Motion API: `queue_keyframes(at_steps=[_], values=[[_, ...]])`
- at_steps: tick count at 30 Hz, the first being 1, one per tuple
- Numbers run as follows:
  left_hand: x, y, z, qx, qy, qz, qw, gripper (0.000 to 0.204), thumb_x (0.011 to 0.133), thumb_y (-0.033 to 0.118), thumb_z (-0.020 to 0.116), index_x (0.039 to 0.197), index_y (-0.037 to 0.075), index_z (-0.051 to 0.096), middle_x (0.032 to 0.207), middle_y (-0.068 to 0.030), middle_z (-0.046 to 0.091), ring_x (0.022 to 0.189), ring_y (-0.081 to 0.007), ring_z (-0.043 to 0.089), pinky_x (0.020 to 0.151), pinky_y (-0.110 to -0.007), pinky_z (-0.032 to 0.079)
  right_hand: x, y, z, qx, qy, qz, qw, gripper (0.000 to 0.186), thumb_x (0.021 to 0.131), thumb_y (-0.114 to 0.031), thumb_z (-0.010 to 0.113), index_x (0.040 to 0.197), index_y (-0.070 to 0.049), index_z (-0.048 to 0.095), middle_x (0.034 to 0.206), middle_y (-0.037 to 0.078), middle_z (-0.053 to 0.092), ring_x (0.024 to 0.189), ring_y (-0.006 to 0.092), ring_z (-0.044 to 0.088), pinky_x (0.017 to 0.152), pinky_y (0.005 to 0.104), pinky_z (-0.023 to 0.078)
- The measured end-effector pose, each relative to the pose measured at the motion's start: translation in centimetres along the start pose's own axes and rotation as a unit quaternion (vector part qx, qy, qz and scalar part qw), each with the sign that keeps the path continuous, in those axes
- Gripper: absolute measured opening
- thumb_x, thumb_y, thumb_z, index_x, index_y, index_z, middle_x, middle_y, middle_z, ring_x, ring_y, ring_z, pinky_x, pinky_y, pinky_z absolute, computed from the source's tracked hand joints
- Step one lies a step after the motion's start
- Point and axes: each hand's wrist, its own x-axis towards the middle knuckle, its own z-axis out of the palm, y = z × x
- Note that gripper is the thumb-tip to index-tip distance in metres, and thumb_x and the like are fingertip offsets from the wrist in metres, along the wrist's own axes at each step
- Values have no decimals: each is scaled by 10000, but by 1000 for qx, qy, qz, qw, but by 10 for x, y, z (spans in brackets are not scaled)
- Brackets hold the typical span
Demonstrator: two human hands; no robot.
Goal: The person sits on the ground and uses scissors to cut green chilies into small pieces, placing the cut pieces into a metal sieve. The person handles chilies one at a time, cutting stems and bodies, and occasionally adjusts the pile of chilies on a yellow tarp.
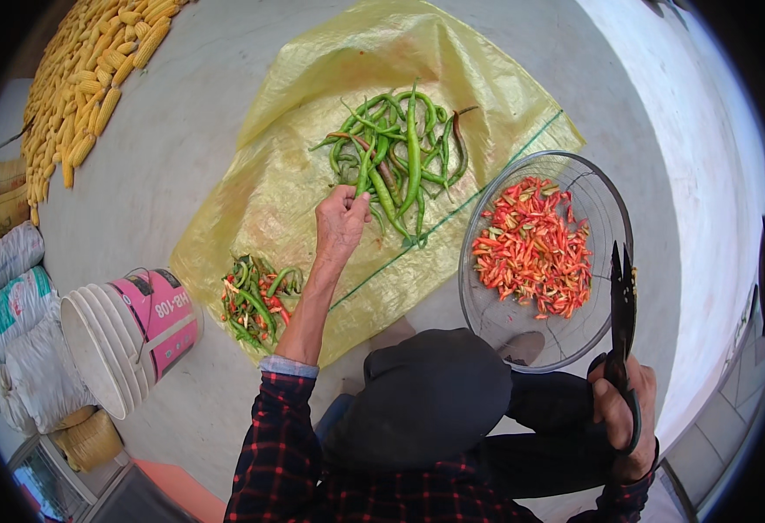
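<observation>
Corn cobs point(108, 83) are lying heaped at the far left, and a white-and-pink plastic bucket point(130, 340) is lying on its side below them. A mixed pile of green chilies and red scraps point(252, 305) is sitting on the near left part of the yellow plastic sheet point(269, 205). The left hand point(343, 218) is reaching across the sheet, thumb and fingers drawn together, apparently pinching the near end of a long green chili point(364, 168) at the edge of the larger heap. To the right, a round wire basket point(472, 309) is holding red chili pieces point(535, 248). The right hand point(624, 405) is gripping black scissors point(619, 327) by the handles, blades pointing away and slightly parted. The step in hand seems to be picking a chili for cutting; the next move is probably calling for freeing it from its tangled neighbours.
</observation>
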Motion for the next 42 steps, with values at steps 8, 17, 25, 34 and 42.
queue_keyframes(at_steps=[8, 17, 25, 34, 42], values=[[-22, 17, 53, 347, 130, 317, 873, 204, 841, 90, 665, 1031, 17, 676, 970, -115, 646, 899, -316, 596, 758, -403, 502, 2, -4, 1, -22, 6, 2, 1000, 201, 838, -199, 580, 810, -7, 526, 548, 79, 475, 462, 214, 500, 485, 345, 395], [-76, -92, 95, 482, -50, 283, 828, 420, 800, 35, 594, 1213, -40, 577, 1424, -208, 459, 1262, -375, 468, 947, -450, 431, 2, -4, 6, -31, 0, 1, 1000, 235, 847, -238, 579, 791, -19, 514, 550, 71, 457, 465, 210, 471, 486, 343, 378], [-62, -105, 75, 467, -92, 349, 807, 266, 736, 31, 619, 1002, 38, 623, 993, -89, 567, 938, -274, 541, 785, -360, 489, 3, 1, 10, -20, 2, 10, 1000, 244, 859, -238, 586, 791, -15, 513, 545, 32, 468, 459, 138, 471, 460, 301, 369], [-81, -89, 40, 336, -143, 385, 847, 253, 719, -50, 623, 957, 32, 642, 920, -88, 577, 887, -276, 565, 720, -375, 523, 6, -6, 13, -14, -12, 32, 999, 261, 876, -254, 585, 791, -20, 507, 545, 28, 467, 471, 134, 464, 467, 307, 363], [41, -80, -44, 167, 176, 255, 936, 281, 734, -125, 571, 958, 2, 682, 814, -144, 570, 793, -280, 604, 663, -341, 477, 8, -5, 15, -35, -13, 11, 999, 235, 870, -225, 576, 783, -16, 511, 547, 53, 464, 464, 166, 463, 473, 329, 371]])
